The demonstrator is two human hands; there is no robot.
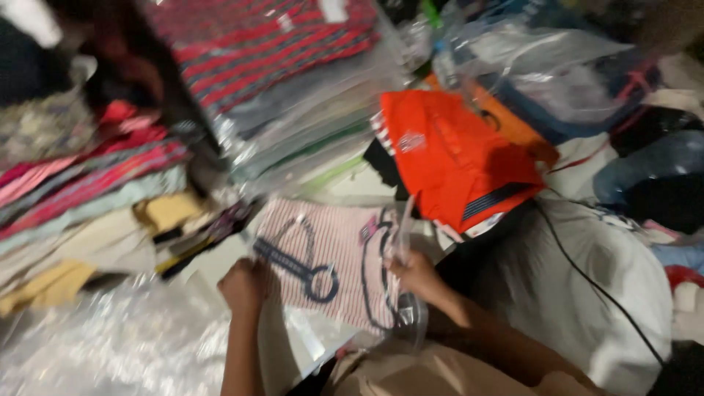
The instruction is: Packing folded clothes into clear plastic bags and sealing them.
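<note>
A folded pink-and-white striped garment with dark blue trim [331, 258] lies in front of me inside a clear plastic bag [411, 323]. My left hand [245, 286] is closed on the bag's left edge. My right hand [415, 275] grips the bag's right edge, where the plastic stands up in a fold. The picture is blurred by motion, so finger detail is unclear.
A folded orange garment [455, 158] lies just beyond. A stack of bagged shirts topped by a red striped one [271, 44] stands at the back. Piled folded clothes [81, 183] fill the left, crumpled clear plastic [110, 345] the lower left. A black cord [587, 275] crosses white fabric on the right.
</note>
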